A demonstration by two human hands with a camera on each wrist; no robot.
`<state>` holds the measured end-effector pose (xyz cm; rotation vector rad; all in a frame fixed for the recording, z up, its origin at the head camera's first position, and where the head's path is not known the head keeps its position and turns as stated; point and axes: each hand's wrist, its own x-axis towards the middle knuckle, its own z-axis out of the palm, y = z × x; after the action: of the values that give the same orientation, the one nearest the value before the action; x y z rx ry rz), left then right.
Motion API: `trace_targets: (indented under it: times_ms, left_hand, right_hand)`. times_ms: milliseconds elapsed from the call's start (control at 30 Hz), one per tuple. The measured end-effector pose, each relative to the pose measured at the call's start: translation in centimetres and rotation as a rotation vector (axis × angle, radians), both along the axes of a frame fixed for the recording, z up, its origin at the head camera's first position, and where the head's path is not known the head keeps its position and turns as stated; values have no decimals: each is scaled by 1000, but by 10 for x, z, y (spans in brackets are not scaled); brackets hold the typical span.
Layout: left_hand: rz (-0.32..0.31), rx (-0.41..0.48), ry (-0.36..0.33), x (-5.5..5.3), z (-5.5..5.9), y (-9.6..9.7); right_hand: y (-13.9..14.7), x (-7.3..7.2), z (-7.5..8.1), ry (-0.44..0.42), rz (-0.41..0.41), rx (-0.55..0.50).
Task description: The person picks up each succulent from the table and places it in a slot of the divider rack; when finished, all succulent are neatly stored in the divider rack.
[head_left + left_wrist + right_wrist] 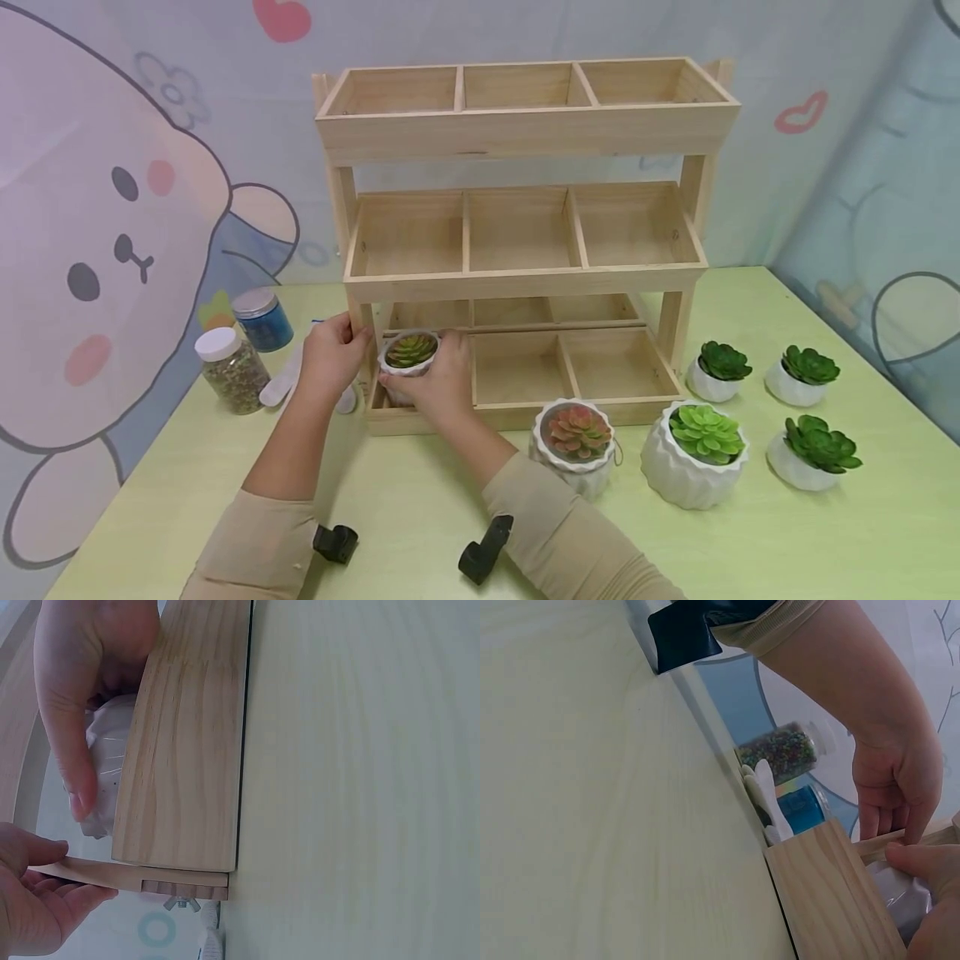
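Note:
A wooden three-tier rack stands on the table, each tier split into compartments. My right hand grips a white ribbed pot with a green, red-tinged succulent inside the bottom tier's left compartment. Thumb and fingers lie on opposite sides of the pot. At the rack's left side, my left hand pinches the wooden side upright between thumb and fingers. In the right wrist view the front board hides the pot's lower part.
Before the rack stand a red succulent pot and a larger bright green one. Three small dark green succulents sit at the right. A jar of mixed pebbles, a blue jar and white scoops lie left.

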<state>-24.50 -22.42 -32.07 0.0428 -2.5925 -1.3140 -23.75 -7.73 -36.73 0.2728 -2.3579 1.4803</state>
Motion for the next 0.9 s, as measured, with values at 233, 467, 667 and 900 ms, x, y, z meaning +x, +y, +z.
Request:
trace_targets:
  times_ms: [233, 467, 667, 900]
  left_hand:
    - [8, -4, -13, 1, 2, 1]
    - [10, -12, -28, 2, 1, 0]
    - [7, -13, -37, 3, 0, 0]
    - [8, -26, -26, 2, 1, 1]
  right_hand:
    - [2, 1, 1, -44, 13, 19]
    - [2, 2, 1, -63, 10, 17]
    - [2, 6, 3, -58, -2, 54]
    - [7, 13, 12, -33, -24, 95]
